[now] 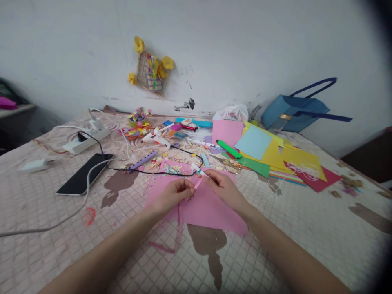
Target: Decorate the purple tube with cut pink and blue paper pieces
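Both of my hands are close together above a pink paper sheet [217,212]. My left hand [176,194] pinches a narrow pink paper strip [198,183], and a loose length of pink strip [179,224] trails below it onto the tablecloth. In my right hand [222,188], the closed fingers hold a slim white stick with a teal band [198,170], its tip pointing up and left. The pink strip meets the stick between the two hands. Whether it is wound or stuck there is too small to tell. Small coloured paper scraps [175,168] lie just beyond my hands.
Beyond my hands lie a glue gun [157,138] with a black cable, scissors [228,162], a green cutter [228,149] and a purple stick [142,161]. Left are a phone [85,174] and power strip [87,141]. Right are coloured sheets [269,157] and a blue bag [290,112].
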`<state>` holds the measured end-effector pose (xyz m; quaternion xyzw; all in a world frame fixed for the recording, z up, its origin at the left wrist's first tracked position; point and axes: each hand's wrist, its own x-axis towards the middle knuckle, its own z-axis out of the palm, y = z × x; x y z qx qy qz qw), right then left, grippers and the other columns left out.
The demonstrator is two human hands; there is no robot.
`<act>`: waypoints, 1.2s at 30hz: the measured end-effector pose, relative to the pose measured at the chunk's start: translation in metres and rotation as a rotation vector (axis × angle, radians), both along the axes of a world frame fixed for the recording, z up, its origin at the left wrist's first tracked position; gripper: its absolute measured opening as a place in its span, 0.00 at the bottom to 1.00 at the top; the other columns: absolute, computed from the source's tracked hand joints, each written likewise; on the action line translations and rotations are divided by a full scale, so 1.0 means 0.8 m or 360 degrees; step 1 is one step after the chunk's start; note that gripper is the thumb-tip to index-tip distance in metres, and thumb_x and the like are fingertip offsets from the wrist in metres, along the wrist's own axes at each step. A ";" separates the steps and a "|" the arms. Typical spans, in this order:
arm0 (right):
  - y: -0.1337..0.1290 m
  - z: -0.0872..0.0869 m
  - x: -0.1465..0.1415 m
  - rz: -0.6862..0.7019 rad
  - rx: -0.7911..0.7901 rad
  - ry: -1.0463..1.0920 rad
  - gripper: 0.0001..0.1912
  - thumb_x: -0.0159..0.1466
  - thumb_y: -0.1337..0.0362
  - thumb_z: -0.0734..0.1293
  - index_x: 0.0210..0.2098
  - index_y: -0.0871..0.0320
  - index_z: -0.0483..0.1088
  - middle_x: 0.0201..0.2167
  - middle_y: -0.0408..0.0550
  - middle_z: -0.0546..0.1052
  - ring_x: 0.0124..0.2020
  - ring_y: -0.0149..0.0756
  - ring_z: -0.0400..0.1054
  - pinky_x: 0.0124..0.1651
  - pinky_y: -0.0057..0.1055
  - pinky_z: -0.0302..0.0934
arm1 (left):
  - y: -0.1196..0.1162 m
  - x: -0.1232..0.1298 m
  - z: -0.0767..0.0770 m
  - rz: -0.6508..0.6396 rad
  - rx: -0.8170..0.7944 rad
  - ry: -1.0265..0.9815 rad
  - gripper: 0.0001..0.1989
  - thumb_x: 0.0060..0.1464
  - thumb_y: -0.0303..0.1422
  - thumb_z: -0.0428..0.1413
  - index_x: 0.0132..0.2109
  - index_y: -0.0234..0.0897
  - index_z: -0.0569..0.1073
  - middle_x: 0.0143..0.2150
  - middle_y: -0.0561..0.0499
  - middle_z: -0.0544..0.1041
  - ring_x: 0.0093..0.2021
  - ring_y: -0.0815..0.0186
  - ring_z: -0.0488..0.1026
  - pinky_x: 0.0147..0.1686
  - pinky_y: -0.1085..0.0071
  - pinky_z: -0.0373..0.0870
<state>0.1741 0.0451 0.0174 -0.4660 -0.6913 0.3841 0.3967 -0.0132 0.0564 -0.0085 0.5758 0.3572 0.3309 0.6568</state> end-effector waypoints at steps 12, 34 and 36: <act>-0.009 -0.002 -0.018 0.0113 -0.0060 0.0030 0.12 0.61 0.56 0.60 0.25 0.56 0.62 0.20 0.39 0.60 0.22 0.29 0.53 0.25 0.26 0.47 | -0.003 0.013 0.003 0.0145 0.0192 -0.0050 0.13 0.42 0.39 0.60 0.32 0.33 0.70 0.31 0.50 0.71 0.33 0.67 0.67 0.36 0.71 0.63; -0.012 -0.005 -0.017 0.0116 -0.0040 0.0028 0.09 0.62 0.63 0.59 0.40 0.57 0.66 0.29 0.43 0.69 0.25 0.28 0.61 0.29 0.27 0.57 | -0.001 0.003 0.004 0.0130 -0.0034 -0.0127 0.12 0.46 0.39 0.59 0.27 0.33 0.69 0.24 0.54 0.69 0.27 0.72 0.63 0.30 0.75 0.58; -0.014 -0.003 -0.018 0.0128 -0.0026 0.0026 0.09 0.62 0.63 0.59 0.40 0.57 0.66 0.31 0.44 0.70 0.27 0.29 0.63 0.30 0.27 0.58 | -0.001 0.003 0.002 0.0139 -0.0031 -0.0100 0.12 0.45 0.38 0.59 0.28 0.32 0.70 0.25 0.54 0.70 0.27 0.72 0.63 0.30 0.75 0.58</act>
